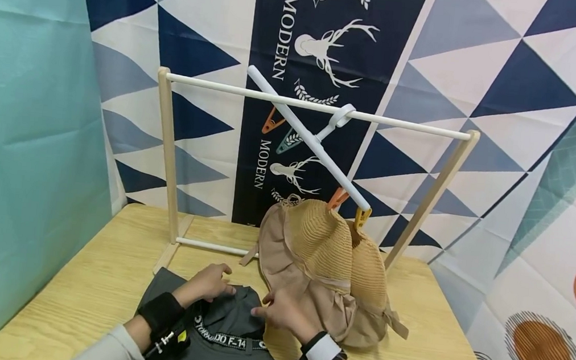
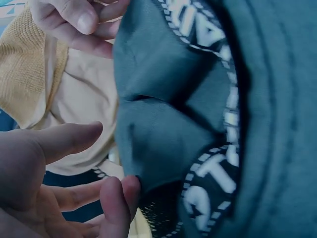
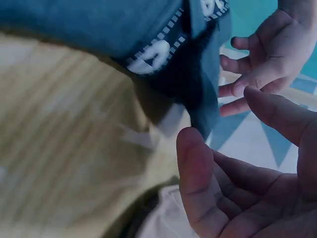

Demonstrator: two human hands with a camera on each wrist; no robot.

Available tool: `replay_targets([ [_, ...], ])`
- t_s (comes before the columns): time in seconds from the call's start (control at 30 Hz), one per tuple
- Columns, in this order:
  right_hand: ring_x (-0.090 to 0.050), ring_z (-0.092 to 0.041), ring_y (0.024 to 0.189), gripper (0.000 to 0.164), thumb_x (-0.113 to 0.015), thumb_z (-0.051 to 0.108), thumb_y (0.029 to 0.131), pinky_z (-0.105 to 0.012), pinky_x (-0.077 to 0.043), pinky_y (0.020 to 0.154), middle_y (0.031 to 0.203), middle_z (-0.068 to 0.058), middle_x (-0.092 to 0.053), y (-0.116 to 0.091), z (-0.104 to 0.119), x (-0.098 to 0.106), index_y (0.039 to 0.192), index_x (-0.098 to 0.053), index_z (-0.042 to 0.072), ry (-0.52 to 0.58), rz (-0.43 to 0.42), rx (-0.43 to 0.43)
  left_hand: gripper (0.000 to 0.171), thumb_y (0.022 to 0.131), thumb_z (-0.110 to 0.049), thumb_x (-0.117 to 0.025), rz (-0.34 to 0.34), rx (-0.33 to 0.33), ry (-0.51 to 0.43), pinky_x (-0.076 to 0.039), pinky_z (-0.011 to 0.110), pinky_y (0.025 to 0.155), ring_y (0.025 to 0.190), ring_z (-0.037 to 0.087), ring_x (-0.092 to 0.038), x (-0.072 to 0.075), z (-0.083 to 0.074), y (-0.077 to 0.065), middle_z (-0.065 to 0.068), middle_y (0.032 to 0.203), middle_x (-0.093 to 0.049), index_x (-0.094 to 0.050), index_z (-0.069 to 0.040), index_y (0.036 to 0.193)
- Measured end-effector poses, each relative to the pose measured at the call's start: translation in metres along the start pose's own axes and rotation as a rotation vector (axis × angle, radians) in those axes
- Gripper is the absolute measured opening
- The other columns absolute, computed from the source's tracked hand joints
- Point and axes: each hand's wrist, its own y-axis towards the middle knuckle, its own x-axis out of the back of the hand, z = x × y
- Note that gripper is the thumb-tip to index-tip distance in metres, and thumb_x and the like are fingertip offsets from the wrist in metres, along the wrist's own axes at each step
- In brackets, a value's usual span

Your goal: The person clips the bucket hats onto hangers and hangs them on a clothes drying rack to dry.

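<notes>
A dark grey cloth hat (image 1: 235,310) with a black-and-white lettered band (image 1: 225,339) is at the front of the table, its crown creased. My left hand (image 1: 208,283) is at the crown's far left edge, thumb and fingers apart. In the left wrist view, a fingertip of the left hand (image 2: 64,188) meets the edge of the grey cloth (image 2: 163,119). Across the crown, my right hand (image 1: 286,314) has its thumb and fingers spread near the right edge. The right wrist view shows a gap between thumb and fingers of the right hand (image 3: 237,173).
A white-barred wooden rack (image 1: 172,153) stands behind. From it hangs a tilted white hanger (image 1: 312,142) with orange, green and yellow clips. Its lower end holds a straw hat with beige cloth (image 1: 332,264), close beside my right hand. The wooden table (image 1: 438,347) extends right.
</notes>
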Motion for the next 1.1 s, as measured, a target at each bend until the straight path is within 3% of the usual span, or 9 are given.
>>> replay_targets([
  [0.17,-0.057,-0.014,0.063,0.032,-0.082,0.018,0.077,-0.027,-0.047,0.055,0.077,-0.011,-0.068,0.001,-0.007,-0.012,0.094,-0.071,-0.008,-0.074,-0.022,0.043,0.047,0.086,-0.017,-0.074,0.036,0.003,-0.021,-0.047,0.03,0.052,0.059,0.017,-0.054,-0.006,0.01,-0.004,0.008,0.074,-0.059,-0.058,0.001,0.126],
  [0.3,-0.053,-0.015,0.062,0.025,-0.084,0.015,0.073,-0.027,-0.043,0.054,0.07,-0.006,-0.062,0.002,-0.015,-0.017,0.084,-0.069,-0.003,-0.048,-0.004,0.006,0.046,0.082,-0.015,-0.078,0.06,-0.01,-0.01,-0.045,0.028,0.051,0.054,0.015,-0.051,-0.009,0.014,-0.004,0.005,0.062,-0.053,-0.061,0.0,0.122],
  [0.37,-0.047,-0.014,0.056,0.024,-0.084,0.014,0.073,-0.026,-0.038,0.051,0.061,0.0,-0.053,0.001,-0.019,-0.019,0.072,-0.064,0.002,-0.036,-0.003,-0.014,0.048,0.081,-0.014,-0.079,0.084,-0.017,-0.008,-0.045,0.027,0.051,0.053,0.014,-0.05,-0.01,0.014,-0.002,0.004,0.061,-0.053,-0.061,0.0,0.122],
  [0.53,-0.03,-0.01,0.047,0.05,-0.085,0.015,0.073,-0.023,-0.027,0.047,0.051,0.008,-0.029,0.002,-0.026,-0.021,0.055,-0.039,0.015,-0.018,-0.004,-0.037,0.043,0.078,-0.01,-0.081,0.125,-0.047,0.01,-0.044,0.029,0.056,0.061,0.016,-0.053,-0.013,0.014,0.002,0.006,0.076,-0.059,-0.062,-0.001,0.116],
  [0.67,-0.025,-0.009,0.042,0.059,-0.086,0.016,0.072,-0.023,-0.025,0.044,0.047,0.009,-0.024,0.007,-0.024,-0.02,0.05,-0.031,0.018,-0.057,0.01,-0.046,0.036,0.077,-0.01,-0.082,0.098,-0.079,0.067,-0.045,0.034,0.067,0.076,0.021,-0.057,-0.012,0.014,0.005,0.009,0.092,-0.063,-0.063,-0.003,0.106],
  [0.83,-0.025,-0.009,0.04,0.059,-0.086,0.023,0.073,-0.022,-0.025,0.043,0.045,0.009,-0.025,0.015,-0.014,-0.019,0.048,-0.033,0.018,-0.226,0.031,-0.048,0.034,0.077,-0.012,-0.083,0.077,-0.11,0.113,-0.045,0.036,0.072,0.082,0.022,-0.056,-0.009,0.015,0.006,0.01,0.095,-0.062,-0.06,-0.004,0.101],
  [0.93,-0.026,-0.009,0.04,0.059,-0.086,0.025,0.073,-0.022,-0.024,0.042,0.044,0.009,-0.025,0.018,-0.009,-0.019,0.048,-0.034,0.018,-0.293,0.049,-0.03,0.033,0.078,-0.011,-0.082,0.086,-0.099,0.107,-0.044,0.035,0.072,0.082,0.022,-0.055,-0.006,0.016,0.006,0.01,0.094,-0.061,-0.059,-0.004,0.1],
  [1.1,-0.024,-0.008,0.038,0.06,-0.086,0.027,0.074,-0.022,-0.023,0.041,0.042,0.009,-0.024,0.018,-0.012,-0.022,0.046,-0.033,0.018,-0.269,0.092,-0.049,0.031,0.078,-0.011,-0.081,0.134,-0.042,0.074,-0.042,0.034,0.07,0.079,0.021,-0.054,-0.006,0.02,0.005,0.009,0.091,-0.059,-0.059,-0.005,0.1],
])
